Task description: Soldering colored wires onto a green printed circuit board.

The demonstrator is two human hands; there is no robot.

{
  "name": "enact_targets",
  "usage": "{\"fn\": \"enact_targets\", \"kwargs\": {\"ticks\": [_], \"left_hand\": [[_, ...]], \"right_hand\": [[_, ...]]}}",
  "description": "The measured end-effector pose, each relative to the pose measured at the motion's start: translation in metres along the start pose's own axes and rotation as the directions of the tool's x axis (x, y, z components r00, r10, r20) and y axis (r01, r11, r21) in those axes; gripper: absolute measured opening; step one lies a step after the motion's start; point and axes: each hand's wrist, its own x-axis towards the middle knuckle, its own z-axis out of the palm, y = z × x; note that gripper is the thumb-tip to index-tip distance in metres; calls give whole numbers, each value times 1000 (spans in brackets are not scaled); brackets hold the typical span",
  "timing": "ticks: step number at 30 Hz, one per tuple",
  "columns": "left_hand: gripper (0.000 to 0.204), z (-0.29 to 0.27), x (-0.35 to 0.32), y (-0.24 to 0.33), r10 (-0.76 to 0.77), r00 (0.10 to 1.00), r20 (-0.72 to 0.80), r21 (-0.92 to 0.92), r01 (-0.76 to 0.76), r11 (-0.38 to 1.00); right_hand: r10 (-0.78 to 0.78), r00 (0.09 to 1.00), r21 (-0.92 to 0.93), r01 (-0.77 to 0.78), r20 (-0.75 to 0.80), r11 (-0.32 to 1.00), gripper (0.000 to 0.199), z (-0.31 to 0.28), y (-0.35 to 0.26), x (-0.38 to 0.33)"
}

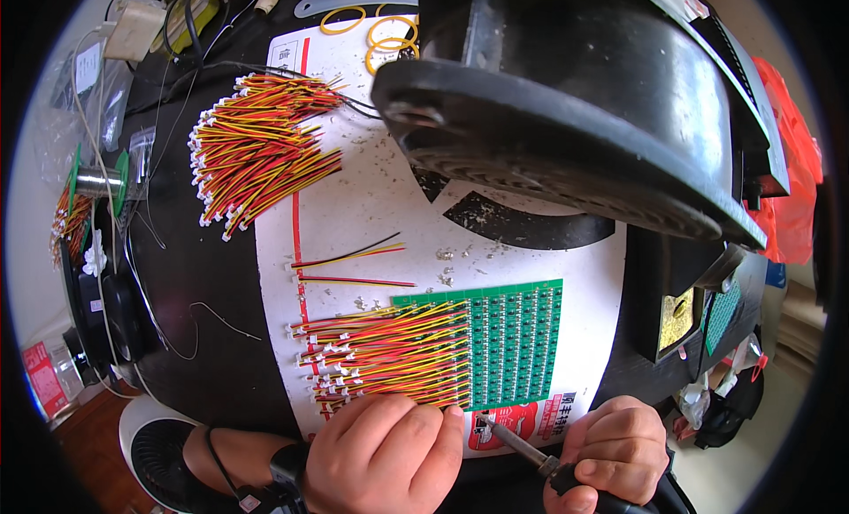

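My right hand [619,452] is wrapped round the handle of a soldering iron [520,443], whose tip points up and left near the lower edge of a green circuit board [517,346]. Beside that edge is my left hand [385,452], its fingers curled and pressed together by the lowest wires; what they pinch is hidden. Rows of red, yellow and black wires [389,359] with white connectors run leftward from the board's middle. Above them, a few loose wires [354,281] lie apart on the white sheet [354,195].
A large black fan-like housing [566,151] overhangs the upper right. Bundled connector wires [265,151] are heaped upper left, with rubber bands [389,45] at the back. A solder spool [99,181] stands far left. Right of the sheet are a yellow sponge [676,319] and another green board [723,315].
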Motion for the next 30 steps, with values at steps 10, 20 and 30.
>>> {"fn": "enact_targets", "kwargs": {"ticks": [10,20,30], "left_hand": [[20,8,-1,-14,165,986,23,-63,-164,984],[25,12,-11,-17,99,995,26,-91,-96,991],[26,-2,-8,-18,73,993,90,-78,-66,995]], "right_hand": [[76,996,-53,-74,36,996,16,-3,-7,6],[49,999,17,-49,-4,999,17,-1,0,2],[66,997,52,-68,48,996,15,6,4,4]]}}
